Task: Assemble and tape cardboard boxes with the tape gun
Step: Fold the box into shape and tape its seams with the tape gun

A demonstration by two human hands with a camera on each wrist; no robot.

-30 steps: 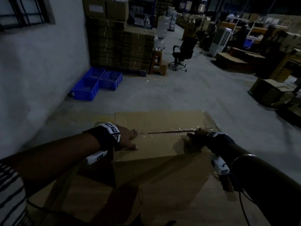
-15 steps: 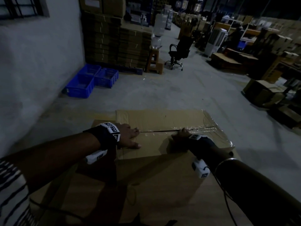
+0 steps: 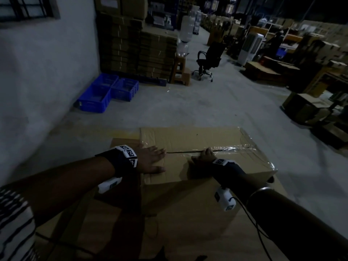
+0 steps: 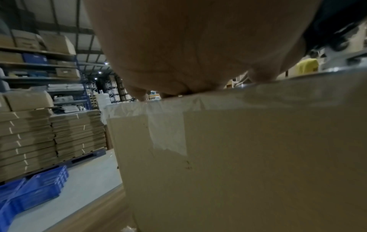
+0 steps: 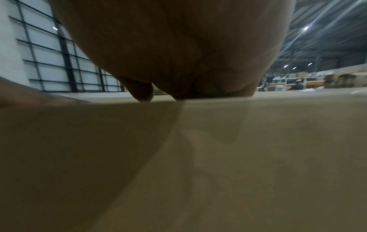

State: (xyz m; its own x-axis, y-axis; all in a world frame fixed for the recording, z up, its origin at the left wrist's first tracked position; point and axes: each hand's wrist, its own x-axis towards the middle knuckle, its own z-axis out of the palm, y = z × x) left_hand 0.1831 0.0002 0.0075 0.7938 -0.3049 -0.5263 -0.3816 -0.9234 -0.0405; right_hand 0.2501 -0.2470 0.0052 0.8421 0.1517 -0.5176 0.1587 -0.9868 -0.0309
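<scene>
A brown cardboard box (image 3: 197,140) stands in front of me with its top flaps closed along a dark seam (image 3: 180,152). Clear tape (image 3: 231,147) covers the seam's right part and folds over the right end. My left hand (image 3: 150,159) lies flat, fingers straight, on the left end of the top. In the left wrist view that palm (image 4: 188,47) rests at the box's (image 4: 258,157) edge, above a tape strip (image 4: 166,125) running down the side. My right hand (image 3: 204,155) presses on the seam near the middle, at the tape's left end. No tape gun shows.
The box sits on a brown surface (image 3: 188,213). Blue crates (image 3: 105,93) lie by the left wall, with stacks of flat cardboard (image 3: 135,46) behind them. An office chair (image 3: 209,59) stands far back. More boxes (image 3: 305,108) are on the floor at right.
My right hand has slid left along the seam, from near the right end toward the middle, with tape lying behind it. The left hand has stayed put.
</scene>
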